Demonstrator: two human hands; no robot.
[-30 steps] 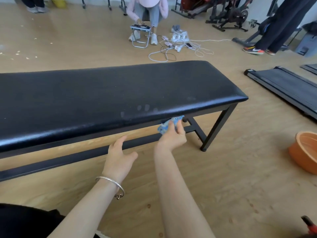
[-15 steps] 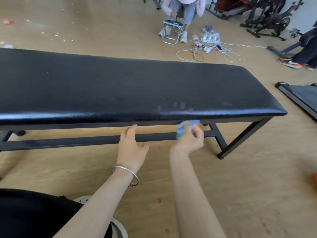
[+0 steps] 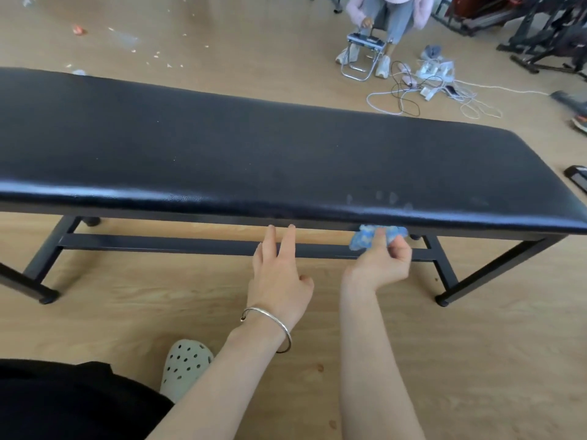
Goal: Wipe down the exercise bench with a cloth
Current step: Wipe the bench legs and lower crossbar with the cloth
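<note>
A long exercise bench point(image 3: 254, 154) with a black padded top and a black metal frame runs across the view. My right hand point(image 3: 381, 262) grips a crumpled blue cloth point(image 3: 365, 238) and presses it against the underside of the near edge of the padding. Faint finger marks show on the padding just above the cloth. My left hand point(image 3: 279, 274), with a silver bracelet on its wrist, is open, its fingertips touching the bench's lower front edge to the left of the cloth.
Wooden floor all around. A seated person point(image 3: 387, 14) with a small metal stool point(image 3: 362, 55) and tangled cables point(image 3: 428, 87) is beyond the bench. Exercise machines point(image 3: 546, 36) stand far right. My white perforated shoe point(image 3: 184, 366) is near the bottom.
The view has swung left, so more of the bench's left side shows. My right hand with the cloth stays under the front edge; my left hand has risen until its fingertips reach the edge.
</note>
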